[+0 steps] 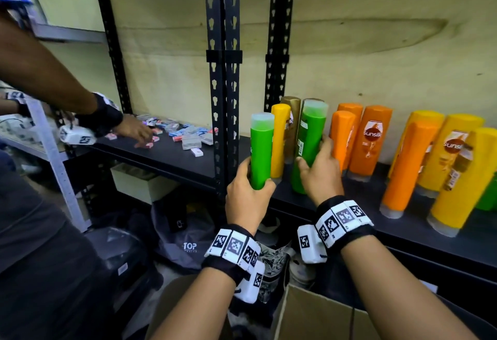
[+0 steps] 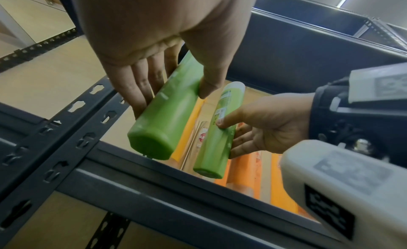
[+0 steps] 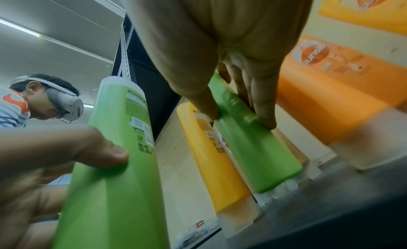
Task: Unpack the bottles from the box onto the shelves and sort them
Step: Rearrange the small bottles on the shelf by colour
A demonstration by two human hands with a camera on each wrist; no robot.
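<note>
My left hand [image 1: 255, 178] grips the lower part of a green bottle [image 1: 261, 148], upright with its clear cap on top, just in front of the shelf's left edge. In the left wrist view that hand [image 2: 174, 101] wraps the green bottle [image 2: 163, 117] from above. My right hand [image 1: 316, 154] holds a second green bottle [image 1: 309, 138], tilted slightly, low over the black shelf [image 1: 349, 202]. The right wrist view shows this hand [image 3: 237, 117] pinching the bottle [image 3: 253, 148] beside a yellow bottle [image 3: 211, 157]; whether its base touches the shelf is unclear.
Yellow [image 1: 279, 140] and gold [image 1: 291, 122] bottles stand behind the green ones; orange bottles [image 1: 371, 140] and more yellow ones [image 1: 457, 173] fill the shelf's right. A black upright post [image 1: 223, 97] borders the left. Another person's hand [image 1: 134, 130] handles small packets there. A cardboard box [image 1: 322, 318] sits below.
</note>
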